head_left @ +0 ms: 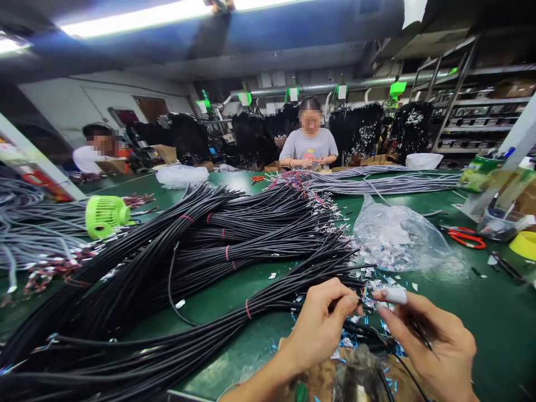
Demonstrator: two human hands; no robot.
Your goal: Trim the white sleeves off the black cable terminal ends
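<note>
My left hand (320, 326) is closed in a pinch on the end of a black cable (293, 306) near the table's front edge. My right hand (431, 340) is closed too, holding a small white connector (393, 295) at its fingertips, with thin wires running through the palm. The two hands meet over a scatter of small blue and white scraps (368, 329). A large heap of bundled black cables (201, 251), tied with red bands, stretches left from my left hand across the green table (481, 312).
A clear plastic bag of white bits (397, 231) lies behind my hands. Red scissors (467, 237) and a yellow tub (525, 244) sit at the right. A green fan (104, 216) and grey cables (25, 223) lie left. Two people work across the table.
</note>
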